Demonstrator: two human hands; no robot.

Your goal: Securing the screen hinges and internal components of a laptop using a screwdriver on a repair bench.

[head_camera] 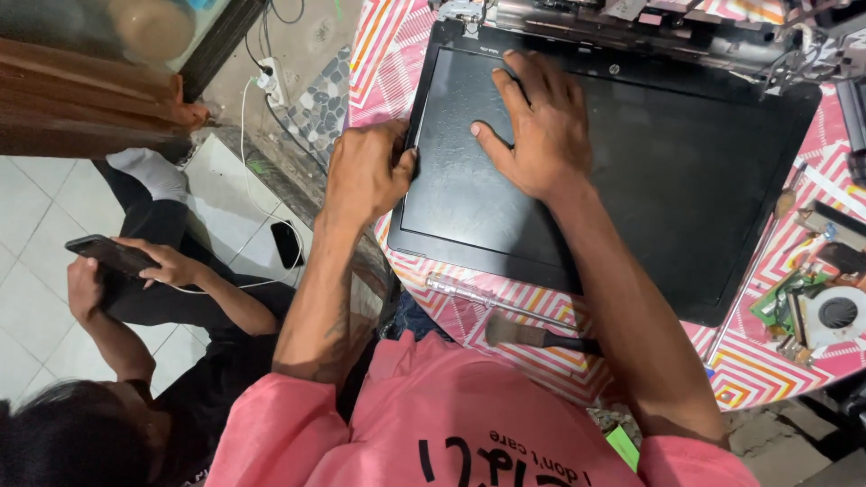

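Observation:
A black laptop screen panel point(667, 171) lies flat on a table covered with a pink and orange patterned cloth point(758, 361). My left hand point(365, 171) grips the panel's left edge, fingers curled around the black bezel. My right hand point(537, 122) lies flat on the dark screen near its upper left, fingers spread. Both forearms reach out from a pink shirt at the bottom of the view.
A clear-handled screwdriver point(478, 296) and a dark brush point(541, 336) lie on the cloth near the table's front edge. A cooling fan with circuit parts point(834, 314) sits at the right. The laptop base point(631, 22) lies behind. Another person at lower left holds a phone point(110, 254).

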